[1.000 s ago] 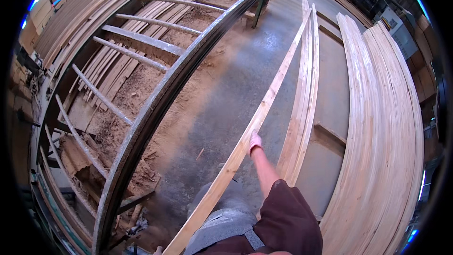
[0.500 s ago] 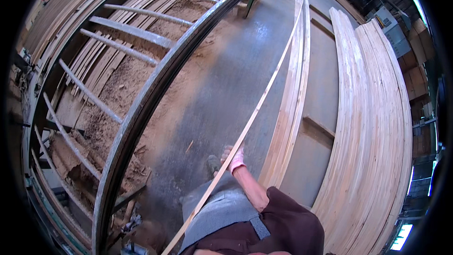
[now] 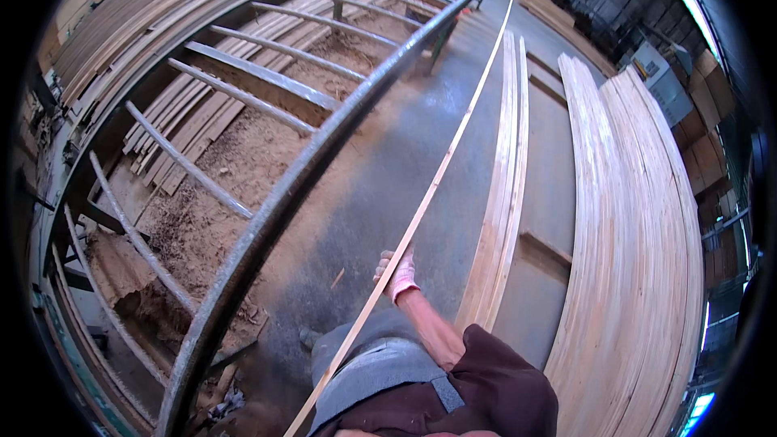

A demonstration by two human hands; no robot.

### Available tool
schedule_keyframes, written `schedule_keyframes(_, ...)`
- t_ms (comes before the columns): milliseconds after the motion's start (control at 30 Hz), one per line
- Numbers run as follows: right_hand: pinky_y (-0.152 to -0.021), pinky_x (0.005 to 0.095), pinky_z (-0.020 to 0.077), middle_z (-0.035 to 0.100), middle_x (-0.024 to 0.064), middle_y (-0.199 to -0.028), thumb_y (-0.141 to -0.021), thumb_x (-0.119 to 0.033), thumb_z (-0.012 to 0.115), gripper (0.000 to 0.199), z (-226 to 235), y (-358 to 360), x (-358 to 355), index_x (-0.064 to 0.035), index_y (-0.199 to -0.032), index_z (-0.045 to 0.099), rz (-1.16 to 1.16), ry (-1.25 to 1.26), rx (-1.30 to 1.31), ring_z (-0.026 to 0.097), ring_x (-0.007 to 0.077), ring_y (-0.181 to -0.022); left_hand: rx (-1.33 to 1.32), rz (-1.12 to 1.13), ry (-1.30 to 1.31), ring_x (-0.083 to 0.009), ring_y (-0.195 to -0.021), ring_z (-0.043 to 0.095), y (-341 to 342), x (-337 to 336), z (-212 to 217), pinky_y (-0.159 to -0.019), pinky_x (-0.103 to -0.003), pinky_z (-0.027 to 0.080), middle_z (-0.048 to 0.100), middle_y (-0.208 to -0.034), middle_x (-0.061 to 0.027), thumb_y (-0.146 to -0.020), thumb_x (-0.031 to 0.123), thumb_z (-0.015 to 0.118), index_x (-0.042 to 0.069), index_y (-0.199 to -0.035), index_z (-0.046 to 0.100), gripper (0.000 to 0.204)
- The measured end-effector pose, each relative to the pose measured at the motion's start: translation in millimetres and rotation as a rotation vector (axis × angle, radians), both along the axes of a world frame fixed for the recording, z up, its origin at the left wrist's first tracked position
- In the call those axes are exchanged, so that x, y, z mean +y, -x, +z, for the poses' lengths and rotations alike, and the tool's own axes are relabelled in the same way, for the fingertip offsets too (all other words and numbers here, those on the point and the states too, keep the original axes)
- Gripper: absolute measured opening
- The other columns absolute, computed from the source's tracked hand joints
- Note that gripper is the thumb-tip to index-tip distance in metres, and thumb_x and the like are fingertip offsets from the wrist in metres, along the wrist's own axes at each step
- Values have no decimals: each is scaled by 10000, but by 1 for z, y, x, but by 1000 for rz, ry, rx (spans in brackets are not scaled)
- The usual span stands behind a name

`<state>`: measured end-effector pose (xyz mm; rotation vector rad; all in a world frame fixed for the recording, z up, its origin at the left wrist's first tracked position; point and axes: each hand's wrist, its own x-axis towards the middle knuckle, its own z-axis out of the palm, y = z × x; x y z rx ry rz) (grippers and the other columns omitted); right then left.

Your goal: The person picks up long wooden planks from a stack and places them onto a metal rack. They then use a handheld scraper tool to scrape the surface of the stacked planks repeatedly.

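Note:
A long, thin wooden strip (image 3: 441, 170) slants from the lower edge, beside my body, up to the far end of the aisle. My right hand (image 3: 398, 273), in a pale pinkish work glove, is closed around it at about waist height, with fingers showing on the strip's left side. Below the hand, the strip passes in front of my grey apron (image 3: 380, 368). My left hand is out of the picture. To the right of the strip, a narrow row of similar wooden strips (image 3: 494, 231) lies lengthwise, apart from the held one.
A metal roller frame (image 3: 263, 225) runs along the left, with sawdust (image 3: 206, 162) and loose slats beneath its rollers. On the right lies a wide stack of pale boards (image 3: 623, 235). Crossbars (image 3: 544, 248) lie between the row and the stack. Brown boxes (image 3: 704, 162) stand farther right.
The held strip's far end has swung left, away from the row of strips, and now stands out over the floor. My right hand keeps its grip. The view has shifted, showing more of the roller frame.

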<state>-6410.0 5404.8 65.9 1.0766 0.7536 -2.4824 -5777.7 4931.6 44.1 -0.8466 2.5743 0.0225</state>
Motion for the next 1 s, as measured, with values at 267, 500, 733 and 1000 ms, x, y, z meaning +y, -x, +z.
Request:
schedule_keyframes(267, -543, 415, 522, 579, 43, -667, -965, -810, 387, 738, 36, 37, -122, -111, -895, 614, -102, -144, 139, 564, 226, -558, -135, 178, -365, -343, -973, 725, 181, -52, 165, -845, -460, 569, 763, -1032, -159, -844, 450, 753, 146, -1118, 765, 409)
schedule_keyframes(500, -963, 431, 528, 691, 98, -1188, -1011, -629, 564, 669, 67, 62, -210, -56, -1354, 605, -8, -242, 154, 651, 259, -1074, -262, 318, -573, -297, -956, 732, 172, -120, 224, -836, -437, 577, 767, -1043, -147, -855, 379, 771, 143, -1121, 781, 356)
schedule_keyframes(733, -863, 503, 561, 680, 77, -1142, -1005, -409, 651, 422, 9, 124, -215, -84, -1273, 626, 231, -523, 302, 671, 266, -1051, -188, -238, -671, -208, -899, 726, 100, -191, 156, -799, -385, 576, 774, -990, -99, -848, 326, 817, 118, -1130, 794, 351)
schedule_keyframes(1000, -816, 396, 537, 711, 85, -991, -976, -302, 701, 335, 66, 275, -193, 8, -1103, 690, 226, -794, 396, 669, 216, -894, -277, 661, -869, -212, -841, 663, 345, -139, 246, -750, -372, 548, 746, -951, -87, -817, 245, 789, 71, -1153, 743, 381)
